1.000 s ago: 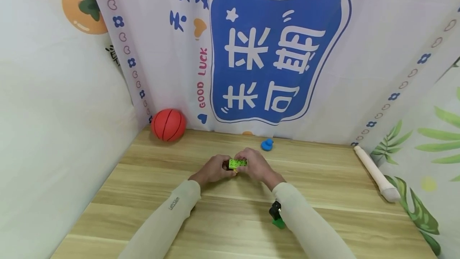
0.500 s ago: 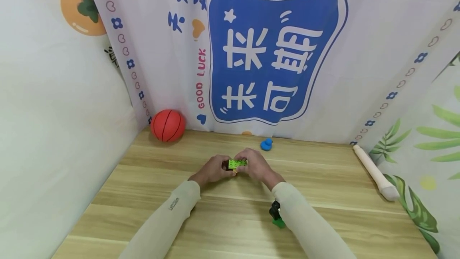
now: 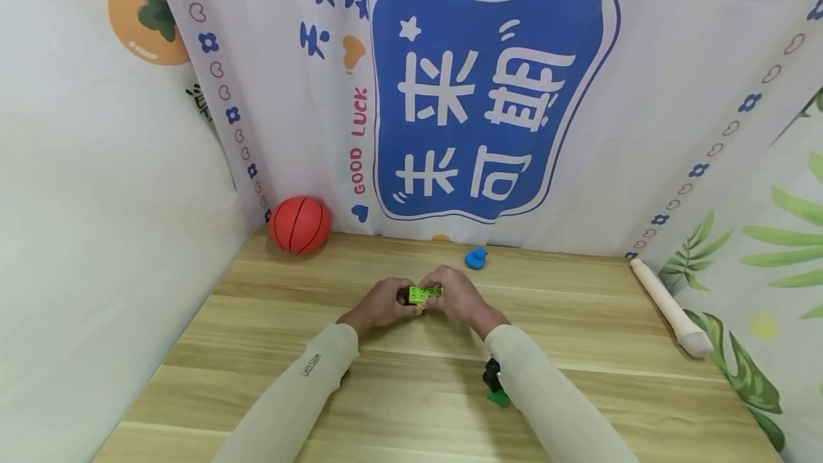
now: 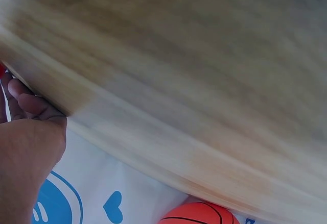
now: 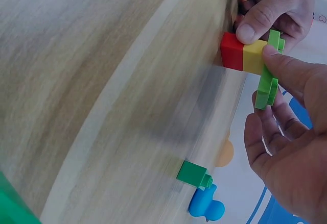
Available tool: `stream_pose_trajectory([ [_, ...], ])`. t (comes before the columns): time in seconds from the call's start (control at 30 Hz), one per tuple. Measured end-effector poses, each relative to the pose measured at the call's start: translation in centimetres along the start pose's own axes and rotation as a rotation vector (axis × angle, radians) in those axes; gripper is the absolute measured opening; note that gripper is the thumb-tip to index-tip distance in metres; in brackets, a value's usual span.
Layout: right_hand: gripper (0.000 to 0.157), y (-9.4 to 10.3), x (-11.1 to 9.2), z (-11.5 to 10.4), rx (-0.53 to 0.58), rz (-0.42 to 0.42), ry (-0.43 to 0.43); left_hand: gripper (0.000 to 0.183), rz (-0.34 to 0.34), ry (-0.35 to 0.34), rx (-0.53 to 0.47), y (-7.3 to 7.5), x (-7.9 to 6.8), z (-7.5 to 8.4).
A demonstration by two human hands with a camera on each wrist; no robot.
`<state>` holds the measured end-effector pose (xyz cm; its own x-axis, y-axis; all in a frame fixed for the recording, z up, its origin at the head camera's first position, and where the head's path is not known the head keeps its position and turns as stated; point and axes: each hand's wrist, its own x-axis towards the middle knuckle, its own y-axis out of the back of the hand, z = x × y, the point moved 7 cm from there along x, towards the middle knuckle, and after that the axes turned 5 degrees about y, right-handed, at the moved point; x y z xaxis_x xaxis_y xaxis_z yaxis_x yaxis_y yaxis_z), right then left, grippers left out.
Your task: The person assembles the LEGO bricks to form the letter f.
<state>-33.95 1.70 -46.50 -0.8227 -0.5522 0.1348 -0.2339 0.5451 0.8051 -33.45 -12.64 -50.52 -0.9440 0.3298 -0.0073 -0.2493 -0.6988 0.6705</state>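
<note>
A red brick (image 5: 232, 51), a yellow brick (image 5: 253, 56) and a long lime-green brick (image 5: 266, 83) are joined in one stack, held just over or on the wooden table. My left hand (image 3: 387, 300) grips the red and yellow end, its thumb pressed across the yellow brick in the right wrist view. With thumb and fingers, my right hand (image 3: 455, 295) pinches the lime-green brick, whose studs face up in the head view. The left wrist view shows only part of the left hand (image 4: 33, 132); the bricks are mostly out of that frame.
Behind the hands lies a blue duck (image 3: 476, 258), with a green brick (image 5: 194, 174) near it. A red ball (image 3: 300, 225) sits in the back left corner, and a pale roll (image 3: 671, 309) lies at the right edge. A green piece (image 3: 499, 397) is by the right sleeve.
The head view has shifted very slightly. Both hands keep their hold on the joined bricks, with no clear movement.
</note>
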Motion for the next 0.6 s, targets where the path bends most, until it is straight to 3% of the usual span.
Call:
stream_pose_trajectory([
  [0.6,0.024,-0.01,0.02,0.17,-0.007,0.006,0.013,0.021,0.000,-0.007,-0.001,-0.06,0.11,0.15],
])
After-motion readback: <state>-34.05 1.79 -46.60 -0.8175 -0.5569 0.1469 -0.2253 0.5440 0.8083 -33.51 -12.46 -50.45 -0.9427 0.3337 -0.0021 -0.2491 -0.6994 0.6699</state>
